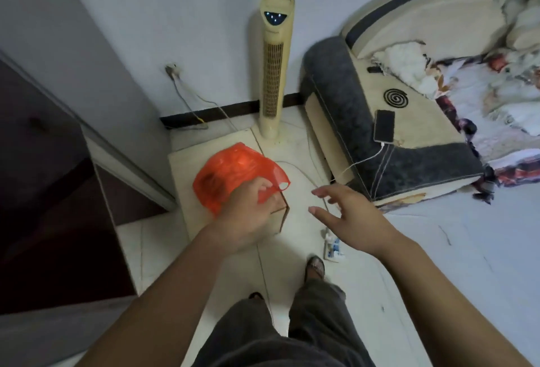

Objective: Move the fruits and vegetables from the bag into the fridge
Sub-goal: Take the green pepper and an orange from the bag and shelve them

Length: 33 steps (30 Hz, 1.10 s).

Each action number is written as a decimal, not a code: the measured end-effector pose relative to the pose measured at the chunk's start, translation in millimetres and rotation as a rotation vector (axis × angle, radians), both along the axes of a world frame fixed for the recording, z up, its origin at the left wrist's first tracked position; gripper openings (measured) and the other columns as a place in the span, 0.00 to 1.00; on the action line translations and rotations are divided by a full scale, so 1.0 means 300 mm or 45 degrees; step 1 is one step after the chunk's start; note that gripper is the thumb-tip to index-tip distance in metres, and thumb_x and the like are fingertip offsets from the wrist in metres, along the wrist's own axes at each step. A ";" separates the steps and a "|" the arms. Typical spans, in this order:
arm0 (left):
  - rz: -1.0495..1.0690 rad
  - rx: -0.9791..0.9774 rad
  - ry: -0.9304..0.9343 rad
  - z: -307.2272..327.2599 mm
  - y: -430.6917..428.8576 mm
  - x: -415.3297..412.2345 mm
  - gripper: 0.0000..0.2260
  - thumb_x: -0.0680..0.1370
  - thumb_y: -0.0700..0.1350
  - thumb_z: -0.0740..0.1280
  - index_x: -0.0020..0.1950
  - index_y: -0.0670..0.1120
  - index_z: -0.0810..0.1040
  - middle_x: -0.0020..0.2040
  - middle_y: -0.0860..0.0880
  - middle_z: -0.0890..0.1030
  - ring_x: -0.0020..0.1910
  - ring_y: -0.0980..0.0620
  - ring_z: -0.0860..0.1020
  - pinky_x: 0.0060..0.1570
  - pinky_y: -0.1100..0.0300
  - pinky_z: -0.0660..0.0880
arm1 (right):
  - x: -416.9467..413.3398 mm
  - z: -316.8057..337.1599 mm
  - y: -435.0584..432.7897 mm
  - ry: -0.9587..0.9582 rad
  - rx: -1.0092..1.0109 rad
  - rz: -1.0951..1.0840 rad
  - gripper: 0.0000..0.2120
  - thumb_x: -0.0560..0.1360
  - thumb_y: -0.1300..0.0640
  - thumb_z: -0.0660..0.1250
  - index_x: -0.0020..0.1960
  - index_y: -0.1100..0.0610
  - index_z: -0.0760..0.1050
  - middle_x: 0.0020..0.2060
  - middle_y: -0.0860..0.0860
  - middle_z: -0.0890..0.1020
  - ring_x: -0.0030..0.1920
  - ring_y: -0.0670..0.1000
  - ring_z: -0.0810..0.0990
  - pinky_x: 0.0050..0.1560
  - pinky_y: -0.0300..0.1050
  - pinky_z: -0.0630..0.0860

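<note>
An orange plastic bag [230, 173] lies on a low cream box [187, 179] on the floor. Its contents are hidden by the plastic. My left hand [251, 214] is at the bag's near right corner, with the fingers curled on its handle edge. To the right of the bag my right hand [347, 214] hovers above the floor, fingers spread and holding nothing. The grey fridge [43, 53] stands at the left, and a dark opening shows beside it.
A cream tower fan [273, 65] stands against the wall behind the box. A grey and cream sofa arm [365, 121] at the right carries a phone [384, 126] on a charging cable. A power strip [331, 246] and loose cords lie on the white floor by my feet.
</note>
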State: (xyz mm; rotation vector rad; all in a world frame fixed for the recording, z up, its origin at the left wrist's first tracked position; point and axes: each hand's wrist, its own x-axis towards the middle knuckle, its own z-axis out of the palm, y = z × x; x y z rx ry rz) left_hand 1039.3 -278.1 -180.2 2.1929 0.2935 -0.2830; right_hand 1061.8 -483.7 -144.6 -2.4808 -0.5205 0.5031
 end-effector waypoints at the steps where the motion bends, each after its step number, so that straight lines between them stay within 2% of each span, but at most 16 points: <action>1: 0.069 -0.004 0.017 -0.016 0.026 0.018 0.13 0.77 0.46 0.66 0.60 0.45 0.75 0.57 0.50 0.77 0.57 0.53 0.75 0.56 0.62 0.68 | 0.061 -0.015 0.029 0.008 -0.003 0.062 0.18 0.76 0.45 0.64 0.63 0.50 0.72 0.59 0.46 0.75 0.53 0.41 0.72 0.50 0.32 0.65; 4: 0.263 -0.002 0.092 -0.072 0.100 0.084 0.13 0.77 0.45 0.65 0.61 0.46 0.74 0.59 0.48 0.77 0.56 0.50 0.76 0.55 0.55 0.73 | 0.250 -0.071 0.122 0.021 -0.035 0.254 0.18 0.76 0.46 0.64 0.63 0.50 0.72 0.59 0.47 0.76 0.53 0.43 0.74 0.49 0.32 0.65; 9: 0.527 0.015 0.189 -0.166 0.207 0.215 0.15 0.77 0.48 0.64 0.63 0.48 0.73 0.64 0.50 0.75 0.60 0.53 0.73 0.58 0.60 0.69 | 0.544 -0.190 0.268 0.128 -0.096 0.581 0.19 0.76 0.46 0.62 0.65 0.51 0.70 0.62 0.47 0.74 0.55 0.45 0.73 0.53 0.36 0.69; 12: 0.637 0.044 0.214 -0.236 0.254 0.280 0.15 0.77 0.49 0.64 0.64 0.49 0.72 0.64 0.50 0.74 0.61 0.53 0.74 0.57 0.61 0.69 | 0.672 -0.266 0.359 0.220 -0.143 0.707 0.20 0.76 0.46 0.62 0.66 0.50 0.69 0.62 0.46 0.72 0.51 0.43 0.73 0.45 0.29 0.68; 13: 0.655 0.061 0.218 -0.263 0.268 0.295 0.15 0.77 0.49 0.63 0.64 0.49 0.72 0.64 0.50 0.74 0.61 0.54 0.73 0.55 0.62 0.68 | 0.705 -0.300 0.393 0.229 -0.150 0.745 0.20 0.76 0.46 0.62 0.67 0.50 0.69 0.62 0.46 0.72 0.52 0.44 0.74 0.46 0.30 0.68; 15: 0.683 0.084 0.237 -0.321 0.297 0.321 0.16 0.78 0.49 0.63 0.64 0.50 0.72 0.64 0.50 0.74 0.61 0.54 0.73 0.54 0.63 0.66 | 0.753 -0.378 0.462 0.220 -0.155 0.806 0.19 0.77 0.47 0.62 0.66 0.50 0.69 0.62 0.47 0.72 0.56 0.45 0.73 0.53 0.36 0.70; 18: 0.722 0.127 0.243 -0.423 0.352 0.348 0.15 0.78 0.49 0.63 0.65 0.51 0.71 0.65 0.51 0.72 0.60 0.53 0.72 0.52 0.64 0.65 | 0.791 -0.530 0.574 0.201 -0.136 0.886 0.18 0.77 0.48 0.61 0.65 0.50 0.69 0.64 0.49 0.69 0.60 0.48 0.71 0.55 0.41 0.69; 20: 0.742 0.165 0.232 -0.494 0.387 0.359 0.15 0.78 0.49 0.63 0.64 0.52 0.71 0.65 0.51 0.72 0.59 0.54 0.72 0.51 0.64 0.65 | 0.799 -0.636 0.644 0.155 -0.186 0.928 0.21 0.77 0.47 0.60 0.69 0.51 0.65 0.69 0.51 0.65 0.67 0.53 0.65 0.62 0.47 0.68; 22: 0.746 0.149 0.213 -0.582 0.415 0.357 0.15 0.77 0.49 0.64 0.64 0.53 0.71 0.64 0.53 0.71 0.58 0.56 0.71 0.50 0.64 0.65 | 0.816 -0.743 0.696 0.053 -0.275 1.001 0.25 0.78 0.45 0.58 0.72 0.49 0.60 0.74 0.50 0.58 0.73 0.56 0.54 0.69 0.56 0.62; 24: 0.735 0.091 0.200 -0.672 0.431 0.353 0.16 0.76 0.50 0.65 0.64 0.54 0.71 0.64 0.55 0.70 0.58 0.58 0.71 0.52 0.64 0.66 | 0.838 -0.838 0.727 -0.057 -0.374 1.131 0.27 0.78 0.41 0.53 0.74 0.46 0.54 0.76 0.47 0.50 0.75 0.56 0.43 0.72 0.61 0.52; 26: 0.693 0.053 0.153 -0.754 0.436 0.353 0.16 0.76 0.49 0.66 0.63 0.55 0.71 0.64 0.56 0.71 0.61 0.58 0.71 0.54 0.66 0.66 | 0.861 -0.915 0.744 -0.081 -0.423 1.215 0.29 0.76 0.35 0.44 0.75 0.43 0.49 0.76 0.45 0.44 0.75 0.56 0.36 0.72 0.63 0.45; 29: 0.687 0.087 0.083 -0.842 0.429 0.357 0.17 0.76 0.49 0.66 0.64 0.56 0.70 0.64 0.57 0.70 0.61 0.63 0.67 0.54 0.72 0.63 | 0.879 -1.018 0.755 -0.070 -0.460 1.256 0.35 0.71 0.33 0.35 0.75 0.42 0.45 0.76 0.44 0.42 0.75 0.54 0.35 0.72 0.62 0.43; 31: 0.721 0.097 0.072 -0.891 0.425 0.366 0.21 0.76 0.51 0.65 0.68 0.56 0.67 0.68 0.56 0.67 0.64 0.64 0.63 0.61 0.67 0.65 | 0.891 -1.080 0.768 -0.038 -0.462 1.220 0.35 0.70 0.33 0.34 0.76 0.44 0.43 0.76 0.45 0.43 0.75 0.53 0.36 0.73 0.60 0.44; 33: 0.714 0.083 0.146 -0.944 0.427 0.373 0.26 0.77 0.54 0.63 0.73 0.55 0.60 0.74 0.55 0.60 0.71 0.59 0.59 0.68 0.60 0.61 | 0.902 -1.133 0.793 0.002 -0.447 1.165 0.36 0.70 0.33 0.33 0.76 0.44 0.43 0.76 0.45 0.45 0.75 0.53 0.38 0.73 0.58 0.46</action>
